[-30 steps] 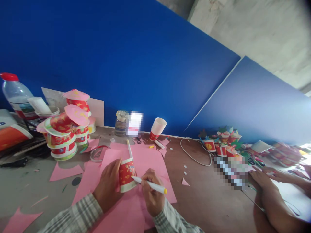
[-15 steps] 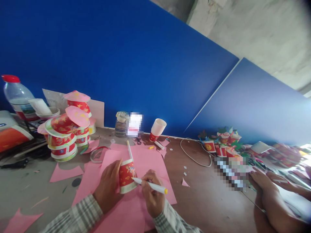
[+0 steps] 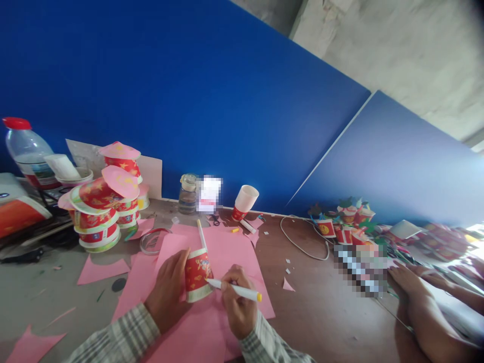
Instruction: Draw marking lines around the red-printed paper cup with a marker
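Note:
My left hand [image 3: 170, 288] is closed on the side of a red paper cup [image 3: 197, 272] with a printed pattern and pale rims. The cup is held upside down, its wider rim toward me, over pink paper [image 3: 230, 247]. Between the fingers of my right hand [image 3: 239, 302] is a white marker pen [image 3: 242, 291] with a yellow end. Its tip meets the right side of the cup's printed wall. Just beyond the cup lies another white marker [image 3: 202, 236] on the paper. A small yellow cap [image 3: 235, 230] rests farther back.
Stacked red cups with pink tops [image 3: 98, 217] and a red-capped bottle [image 3: 30, 151] stand at left. A glass jar [image 3: 188, 194] and stacked white-and-red cups [image 3: 245, 199] stand by the blue partition [image 3: 189, 91]. A cable [image 3: 302, 253] and another person's arms [image 3: 423, 312] are at right.
The marker and my right hand have shifted very slightly at the cup. At right, the other person's far hand has moved a little.

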